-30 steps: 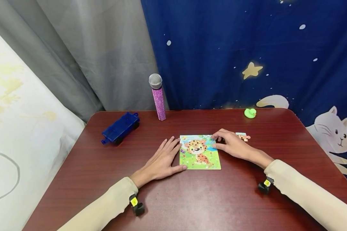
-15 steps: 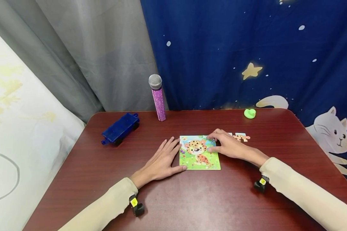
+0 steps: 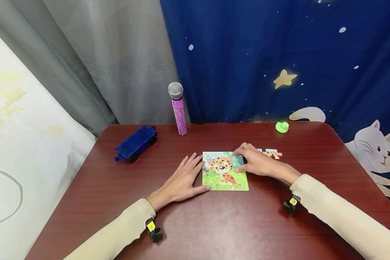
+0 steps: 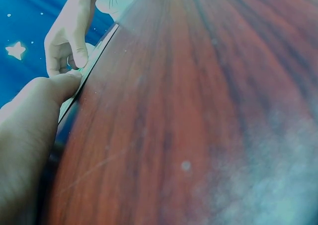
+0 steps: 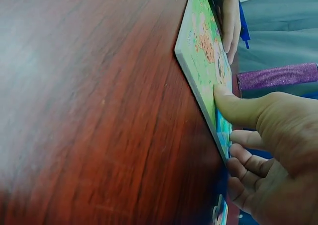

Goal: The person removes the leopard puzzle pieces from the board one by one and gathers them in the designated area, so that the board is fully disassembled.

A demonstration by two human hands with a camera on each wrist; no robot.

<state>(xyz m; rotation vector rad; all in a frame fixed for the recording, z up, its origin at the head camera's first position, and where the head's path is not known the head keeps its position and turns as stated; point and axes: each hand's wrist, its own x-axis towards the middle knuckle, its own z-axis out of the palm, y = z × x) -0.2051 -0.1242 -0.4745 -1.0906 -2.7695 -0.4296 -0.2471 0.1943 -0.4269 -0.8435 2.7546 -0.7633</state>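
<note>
A square jigsaw puzzle board (image 3: 224, 186) with a spotted cub on a green meadow lies flat on the table. My left hand (image 3: 185, 180) lies spread along its left side, thumb over the near left corner and fingertips right at the left edge. My right hand (image 3: 258, 162) is over the upper right part, thumb and bent fingers spread apart on the picture. In the right wrist view the thumb (image 5: 231, 106) touches the board's surface, and the other fingers lie at its far edge. No loose piece shows between them. Puzzle pieces (image 3: 272, 154) lie just beyond the right hand, partly hidden by it.
A blue toy wagon (image 3: 135, 143) sits at the back left of the table. A purple microphone (image 3: 180, 115) stands upright at the back edge. A small green rubber duck (image 3: 282, 127) is at the back right. Grey and blue curtains (image 3: 227, 61) hang behind the table.
My right hand has shifted slightly left over the board, and its thumb and fingers have spread wider. Another loose piece now shows behind it. The left hand has stayed put.
</note>
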